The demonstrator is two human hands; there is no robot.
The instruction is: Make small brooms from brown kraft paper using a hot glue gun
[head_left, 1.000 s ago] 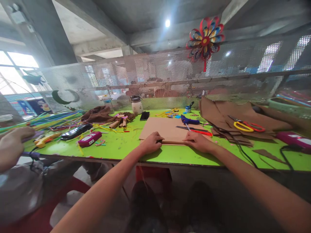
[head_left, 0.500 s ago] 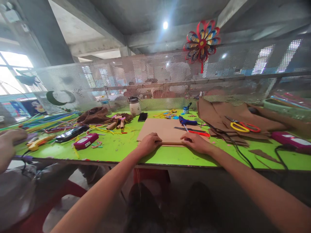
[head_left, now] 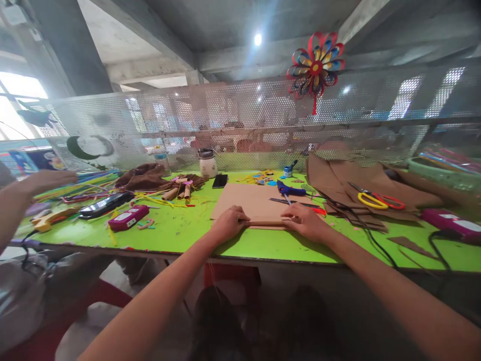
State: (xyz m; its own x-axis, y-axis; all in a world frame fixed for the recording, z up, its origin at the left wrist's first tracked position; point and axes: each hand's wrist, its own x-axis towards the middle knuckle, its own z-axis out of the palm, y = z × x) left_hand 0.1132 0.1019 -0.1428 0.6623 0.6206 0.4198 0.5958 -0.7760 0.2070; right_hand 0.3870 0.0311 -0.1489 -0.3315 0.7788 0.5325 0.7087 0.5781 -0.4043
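A brown cardboard sheet [head_left: 251, 200] lies flat on the green table [head_left: 180, 230], its near edge rolled or folded up. My left hand [head_left: 229, 224] grips the left part of that rolled near edge, fingers curled over it. My right hand [head_left: 306, 222] presses and pinches the right part of the same edge, fingers bent down onto it. Just beyond my right hand lie a blade with a red handle [head_left: 300, 204] and a blue glue gun [head_left: 289, 190].
Another person's hand [head_left: 45, 180] reaches over coloured sticks at far left. Pink box [head_left: 128, 218], black phone [head_left: 220, 181], white jar [head_left: 207, 164], cardboard tubes [head_left: 176, 192]. At right, brown cardboard pieces [head_left: 353, 175], yellow-red scissors [head_left: 376, 200], black cables [head_left: 372, 235]. A perforated metal screen backs the table.
My hands stay on the cardboard's rolled edge, shifting only slightly. The other person's hand at left has lifted and opened, reaching toward the sticks. The view has drifted a little.
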